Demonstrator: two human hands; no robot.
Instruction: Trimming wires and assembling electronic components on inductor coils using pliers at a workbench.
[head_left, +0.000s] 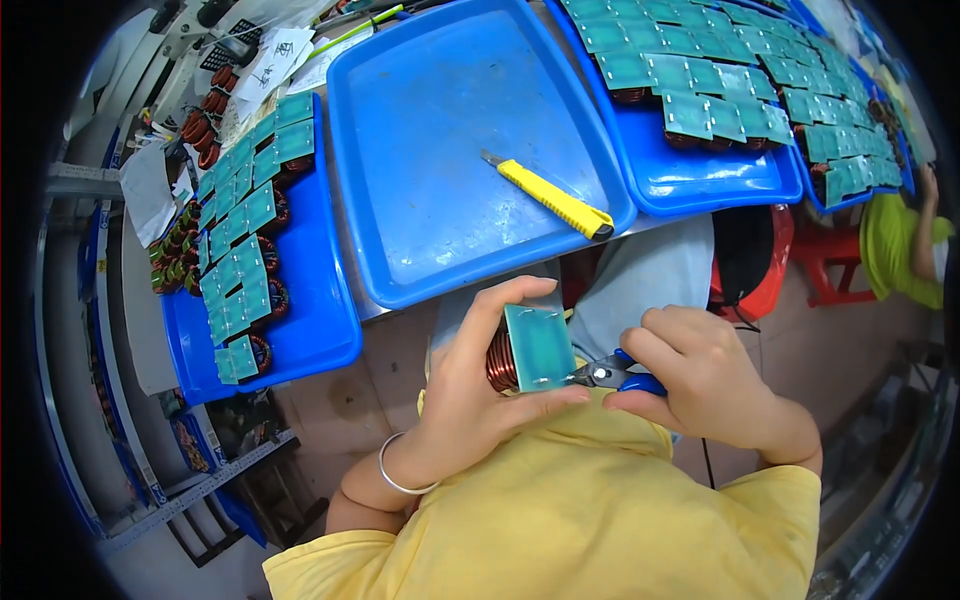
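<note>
My left hand (478, 375) is closed around a copper-wound coil (500, 362) with a square green circuit board (540, 345) on it, held in front of my chest. The board's face is turned up, with small metal pins near its upper and lower edges. In my right hand (700, 370) is a pair of blue-handled flush cutters (605, 372). Their jaws touch or nearly touch the pins at the board's lower right corner. Beyond my hands, a yellow utility knife (553, 197) lies in a large blue tray (400, 285), its blade end pointing to the upper left.
A blue tray (325, 345) at the left holds rows of board-topped coils (240, 285). More such coils fill blue trays (715, 185) at the far right. Loose coils (208, 120) and papers (275, 70) lie at the far left. Another person's arm (926, 215) shows by a red stool (830, 262).
</note>
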